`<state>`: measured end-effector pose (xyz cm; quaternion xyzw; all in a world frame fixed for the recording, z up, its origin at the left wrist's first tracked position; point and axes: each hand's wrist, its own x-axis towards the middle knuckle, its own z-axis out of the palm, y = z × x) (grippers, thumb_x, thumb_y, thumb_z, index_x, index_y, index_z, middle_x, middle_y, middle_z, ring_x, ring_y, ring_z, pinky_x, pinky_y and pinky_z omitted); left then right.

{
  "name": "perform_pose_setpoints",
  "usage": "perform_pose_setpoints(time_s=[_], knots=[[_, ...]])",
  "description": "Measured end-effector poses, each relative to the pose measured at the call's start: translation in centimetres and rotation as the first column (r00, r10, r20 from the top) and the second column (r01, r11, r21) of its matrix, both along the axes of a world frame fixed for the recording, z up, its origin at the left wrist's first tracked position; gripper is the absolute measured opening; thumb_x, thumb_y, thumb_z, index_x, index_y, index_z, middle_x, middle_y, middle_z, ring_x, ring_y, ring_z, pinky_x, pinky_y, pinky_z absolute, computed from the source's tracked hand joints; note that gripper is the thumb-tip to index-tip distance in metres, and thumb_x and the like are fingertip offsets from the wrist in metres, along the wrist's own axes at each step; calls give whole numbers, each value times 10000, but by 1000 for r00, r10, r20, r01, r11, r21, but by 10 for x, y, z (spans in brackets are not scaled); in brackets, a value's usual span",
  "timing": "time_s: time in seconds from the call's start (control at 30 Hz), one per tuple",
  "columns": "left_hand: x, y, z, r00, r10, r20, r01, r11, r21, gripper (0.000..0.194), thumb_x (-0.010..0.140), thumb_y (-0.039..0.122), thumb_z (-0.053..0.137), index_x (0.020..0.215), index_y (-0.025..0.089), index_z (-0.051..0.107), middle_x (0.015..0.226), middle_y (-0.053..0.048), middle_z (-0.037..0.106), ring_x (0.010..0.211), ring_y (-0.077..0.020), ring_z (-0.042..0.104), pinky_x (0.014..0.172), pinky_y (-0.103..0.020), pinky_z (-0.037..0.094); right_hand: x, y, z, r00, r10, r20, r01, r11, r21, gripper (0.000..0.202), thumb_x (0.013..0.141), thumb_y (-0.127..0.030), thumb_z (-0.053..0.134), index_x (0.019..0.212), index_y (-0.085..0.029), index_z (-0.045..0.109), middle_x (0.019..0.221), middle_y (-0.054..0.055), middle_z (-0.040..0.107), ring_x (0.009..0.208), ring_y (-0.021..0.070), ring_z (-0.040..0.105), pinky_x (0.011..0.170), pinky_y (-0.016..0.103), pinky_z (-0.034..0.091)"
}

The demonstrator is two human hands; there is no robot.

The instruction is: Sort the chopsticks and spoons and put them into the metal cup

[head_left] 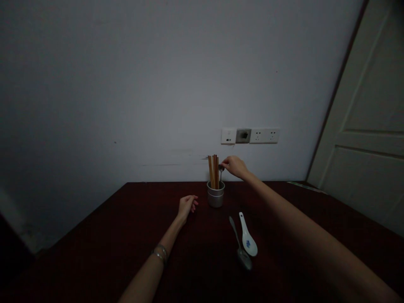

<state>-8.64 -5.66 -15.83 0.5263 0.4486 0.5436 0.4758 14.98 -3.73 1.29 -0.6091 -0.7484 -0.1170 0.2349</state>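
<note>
My right hand (234,166) pinches a small metal spoon (221,169) at its bowl end. The spoon stands upright, its handle reaching down into a metal cup (216,200). Several wooden chopsticks (213,172) stand in the same cup, just left of the spoon. My left hand (188,204) is left of the cup, apart from it, low over the table or on it. Its fingers are loosely bent and a little apart, with nothing seen in them. Nearer to me, a white ceramic spoon (248,239) with a blue mark lies beside a larger metal spoon (241,251).
The dark red table (120,240) meets a pale wall (170,92) at its far edge. Sockets and switch plates (264,136) are fixed on that wall above the cup. A panelled door (369,113) stands to the right.
</note>
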Motion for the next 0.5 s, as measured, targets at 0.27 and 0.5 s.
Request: perform_pose_setpoints(time_s=[0.27,0.5], knots=[[1,0,0,1000,5,-6,-5,1000,13,270,714,332,505,753,87,611,535,-10,572,346,-53,418,327,-173,293,-2,0,-9,1000,4,-15,-5,998,-62,288,825,-382,468,821,-231,713,818,52,695,792,170,618,603,220,397],[1,0,0,1000,12,-15,-12,1000,-7,267,710,329,505,753,89,613,534,-7,568,347,-50,416,328,-170,293,-2,1,-12,999,7,-43,-10,997,-73,291,830,-387,467,846,-224,708,842,57,696,802,164,620,610,213,399]])
